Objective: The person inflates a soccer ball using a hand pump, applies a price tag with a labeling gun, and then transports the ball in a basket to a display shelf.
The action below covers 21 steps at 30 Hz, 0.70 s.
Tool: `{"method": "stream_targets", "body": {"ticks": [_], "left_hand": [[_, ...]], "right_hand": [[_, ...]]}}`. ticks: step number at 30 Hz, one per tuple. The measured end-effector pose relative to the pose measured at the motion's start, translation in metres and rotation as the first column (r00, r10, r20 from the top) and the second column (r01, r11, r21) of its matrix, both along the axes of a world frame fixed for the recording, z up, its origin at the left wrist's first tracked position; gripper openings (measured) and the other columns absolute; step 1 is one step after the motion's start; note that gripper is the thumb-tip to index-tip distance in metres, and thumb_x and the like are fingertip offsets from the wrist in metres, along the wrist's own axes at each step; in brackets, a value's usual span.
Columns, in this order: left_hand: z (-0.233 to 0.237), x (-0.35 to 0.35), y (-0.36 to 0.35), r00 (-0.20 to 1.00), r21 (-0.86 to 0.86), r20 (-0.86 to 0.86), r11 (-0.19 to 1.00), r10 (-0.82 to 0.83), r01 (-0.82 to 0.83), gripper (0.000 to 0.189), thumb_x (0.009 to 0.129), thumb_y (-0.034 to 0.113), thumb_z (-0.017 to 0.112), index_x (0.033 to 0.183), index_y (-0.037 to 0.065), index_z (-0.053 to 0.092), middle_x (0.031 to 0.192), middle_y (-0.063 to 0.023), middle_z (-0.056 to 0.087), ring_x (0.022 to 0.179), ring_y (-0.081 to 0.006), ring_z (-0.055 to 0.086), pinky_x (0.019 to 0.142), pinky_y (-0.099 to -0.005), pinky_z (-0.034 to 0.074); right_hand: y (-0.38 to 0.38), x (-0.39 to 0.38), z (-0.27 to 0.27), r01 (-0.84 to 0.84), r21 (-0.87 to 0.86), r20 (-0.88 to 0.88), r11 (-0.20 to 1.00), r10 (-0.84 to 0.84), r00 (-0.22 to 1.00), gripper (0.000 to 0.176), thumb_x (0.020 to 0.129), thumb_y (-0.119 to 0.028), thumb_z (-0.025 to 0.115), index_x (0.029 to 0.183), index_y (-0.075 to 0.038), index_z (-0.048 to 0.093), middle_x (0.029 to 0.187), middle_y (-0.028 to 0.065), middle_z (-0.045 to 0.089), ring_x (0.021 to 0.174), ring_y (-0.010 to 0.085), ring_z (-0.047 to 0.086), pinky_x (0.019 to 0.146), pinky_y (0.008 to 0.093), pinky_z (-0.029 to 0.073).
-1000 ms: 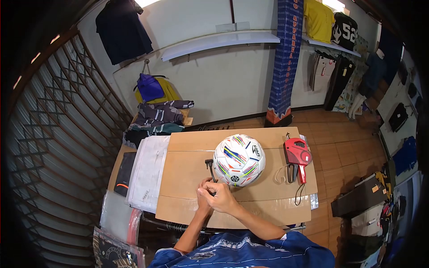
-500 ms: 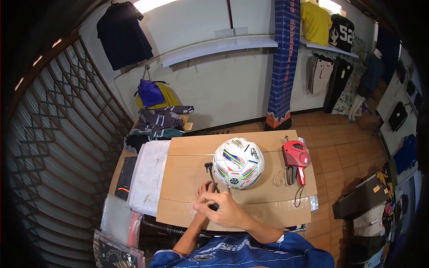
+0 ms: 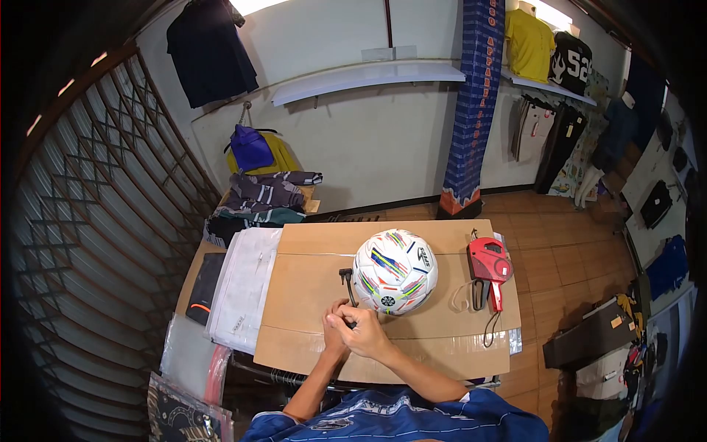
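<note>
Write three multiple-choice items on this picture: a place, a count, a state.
1. Where is the red label gun? A left of the ball; B right of the ball; C on a shelf.
2. How many balls lie on the cardboard? A one; B two; C three.
3. How are the left hand and right hand? A far apart; B together at the black tool; C flat on the ball.
Answers: B, it lies off the ball's right side; A, only one shows; B, they meet at the tool's near end.
</note>
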<state>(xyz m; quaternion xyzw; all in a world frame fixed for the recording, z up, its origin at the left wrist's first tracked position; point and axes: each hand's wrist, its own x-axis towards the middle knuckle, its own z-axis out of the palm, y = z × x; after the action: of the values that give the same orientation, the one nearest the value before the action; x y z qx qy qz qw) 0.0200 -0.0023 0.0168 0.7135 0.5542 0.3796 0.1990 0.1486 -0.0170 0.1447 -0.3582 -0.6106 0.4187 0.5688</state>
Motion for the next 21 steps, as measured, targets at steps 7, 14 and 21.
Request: {"method": "stream_targets", "body": {"ticks": [7,14,21], "left_hand": [[-0.021,-0.01,0.005,0.985,0.067,-0.174,0.997,-0.017,0.029,0.048,0.093,0.028,0.067,0.137,0.01,0.064,0.141,-0.0127,0.059,0.134,-0.0336,0.052,0.112,-0.0532,0.037],[-0.016,-0.004,0.006,0.951,0.133,-0.306,0.991,0.036,0.005,0.045,0.094,0.027,0.067,0.135,0.009,0.065,0.14,-0.0135,0.06,0.135,-0.0327,0.052,0.112,-0.0529,0.038],[0.032,0.011,-0.006,0.996,0.034,0.076,0.999,-0.043,0.041,0.034,0.093,0.021,0.067,0.123,0.005,0.067,0.126,-0.0154,0.063,0.118,-0.0346,0.058,0.101,-0.0502,0.045]], "right_hand": [[-0.011,0.006,-0.012,-0.03,-0.125,0.055,0.992,0.037,0.998,0.027,0.099,-0.022,0.073,0.086,0.001,0.068,0.06,0.0122,0.058,0.053,0.0174,0.049,0.054,0.0363,0.041],[-0.037,0.031,0.071,-0.203,-0.132,0.129,0.97,0.22,0.967,0.032,0.1,-0.031,0.075,0.089,-0.001,0.072,0.063,0.0139,0.067,0.05,0.0202,0.054,0.055,0.0361,0.044],[-0.031,0.034,0.09,-0.161,0.02,0.052,0.987,0.16,0.986,0.034,0.1,-0.034,0.074,0.087,-0.002,0.072,0.053,0.0105,0.059,0.044,0.0184,0.051,0.05,0.0351,0.04]]}}
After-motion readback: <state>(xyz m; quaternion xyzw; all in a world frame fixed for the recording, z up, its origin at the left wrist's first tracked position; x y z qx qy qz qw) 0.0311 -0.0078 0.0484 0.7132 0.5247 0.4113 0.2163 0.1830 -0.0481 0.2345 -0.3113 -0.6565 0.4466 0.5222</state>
